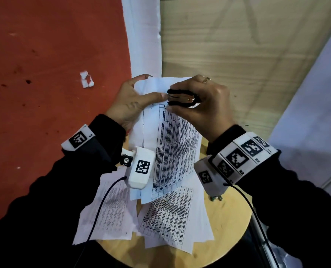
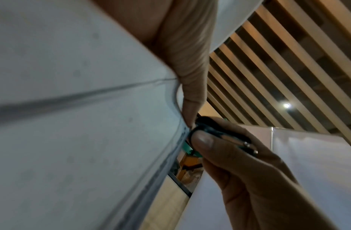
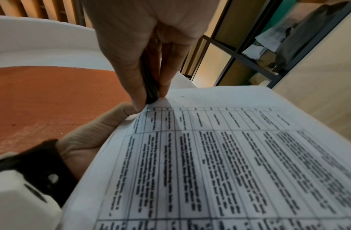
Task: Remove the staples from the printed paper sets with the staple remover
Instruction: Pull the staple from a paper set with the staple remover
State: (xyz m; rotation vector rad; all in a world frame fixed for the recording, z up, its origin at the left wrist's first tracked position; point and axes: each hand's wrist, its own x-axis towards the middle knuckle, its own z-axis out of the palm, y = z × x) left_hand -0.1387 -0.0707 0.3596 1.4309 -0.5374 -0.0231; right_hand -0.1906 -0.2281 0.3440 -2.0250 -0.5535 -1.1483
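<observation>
A printed paper set (image 1: 172,144) with dense tables is held up above the stool. My left hand (image 1: 135,99) pinches its top left corner, thumb on the front, fingers curled behind. My right hand (image 1: 201,105) squeezes a black staple remover (image 1: 182,98) between thumb and fingers, its metal claws biting the corner right beside my left thumb. In the left wrist view the staple remover (image 2: 213,129) meets the paper's edge (image 2: 176,140). In the right wrist view the staple remover (image 3: 150,87) is a dark sliver between my fingertips at the paper set's (image 3: 219,155) corner. The staple itself is hidden.
More printed sheets (image 1: 160,219) lie spread on a round wooden stool (image 1: 234,225) below my hands. A crumpled scrap of paper (image 1: 87,79) lies on the red floor at left. A white wall strip and wooden panelling stand behind.
</observation>
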